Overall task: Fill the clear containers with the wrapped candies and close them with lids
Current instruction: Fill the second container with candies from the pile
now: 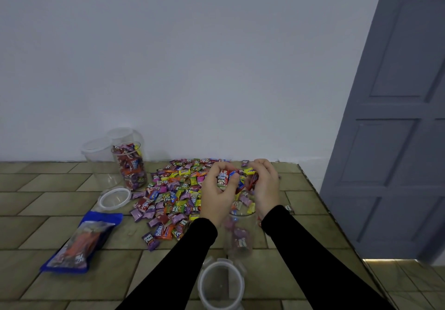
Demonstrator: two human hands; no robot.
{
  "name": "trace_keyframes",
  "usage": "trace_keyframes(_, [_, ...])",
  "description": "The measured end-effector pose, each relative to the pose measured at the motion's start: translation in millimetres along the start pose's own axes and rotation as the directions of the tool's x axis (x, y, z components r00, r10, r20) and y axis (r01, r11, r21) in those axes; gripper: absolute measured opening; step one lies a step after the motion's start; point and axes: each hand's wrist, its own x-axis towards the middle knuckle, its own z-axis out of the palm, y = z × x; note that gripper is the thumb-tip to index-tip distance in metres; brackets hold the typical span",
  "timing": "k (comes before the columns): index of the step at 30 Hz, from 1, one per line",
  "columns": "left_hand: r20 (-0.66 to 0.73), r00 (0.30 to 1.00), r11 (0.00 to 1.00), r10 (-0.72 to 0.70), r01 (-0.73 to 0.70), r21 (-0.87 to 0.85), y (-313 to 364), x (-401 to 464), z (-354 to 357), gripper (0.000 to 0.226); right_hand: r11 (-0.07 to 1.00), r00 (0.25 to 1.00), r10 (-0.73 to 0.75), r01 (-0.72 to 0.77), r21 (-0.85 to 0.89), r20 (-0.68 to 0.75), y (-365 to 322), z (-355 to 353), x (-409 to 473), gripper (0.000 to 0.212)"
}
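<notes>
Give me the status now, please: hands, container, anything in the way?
Left hand and right hand both grip candies. Open container below them, few candies inside. Lid lies nearer. Nothing blocks.

A tabletop (60,189) patterned like olive-brown tiles runs to the white wall and ends at a right edge by a grey door. A heap of wrapped candies (173,196) spreads across its middle; at back left stand three clear containers, a full one (131,165) in front of two empty ones (101,163), with a lid (115,199) lying just in front. A blue bag (81,240) lies at left, another container (238,235) holding a few candies stands near the front, and a second lid (220,285) lies just before it.
</notes>
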Motion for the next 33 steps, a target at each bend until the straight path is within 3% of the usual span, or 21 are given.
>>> trace_keyframes(4, [0.001,1.0,1.0,0.015,-0.015,-0.013,-5,-1,-1,0.003,1.0,0.999,0.011,-0.01,0.015,-0.032,2,0,2,0.012])
trace_keyframes(8, [0.051,0.998,0.995,-0.022,0.027,-0.099,-8,-3,-3,0.031,1.0,0.999,0.009,-0.009,0.004,-0.031,2,-1,1,0.018])
trace_keyframes(14, [0.102,0.993,0.981,-0.062,0.08,-0.178,-15,-11,-5,0.052,1.0,1.0,0.004,-0.004,0.007,-0.02,0,-1,0,0.017])
trace_keyframes(17, [0.105,0.968,0.943,-0.229,0.248,-0.221,-17,-16,-5,0.054,1.0,1.0,0.012,-0.012,0.018,-0.019,0,-1,-1,0.02])
trace_keyframes(20, [0.222,0.834,0.755,-0.504,0.551,-0.355,-13,-22,-2,0.072,0.999,1.0,0.017,-0.017,0.039,-0.004,0,-1,-1,0.024])
trace_keyframes(22, [0.283,0.779,0.659,-0.56,0.626,-0.417,-14,-24,-1,0.077,0.998,1.0,0.005,-0.006,0.057,0.03,0,-1,-2,0.026])
trace_keyframes(33, [0.246,0.779,0.651,-0.577,0.62,-0.438,-23,-21,3,0.083,0.995,0.985,-0.093,0.088,0.042,0.146,0,-4,-3,0.017])
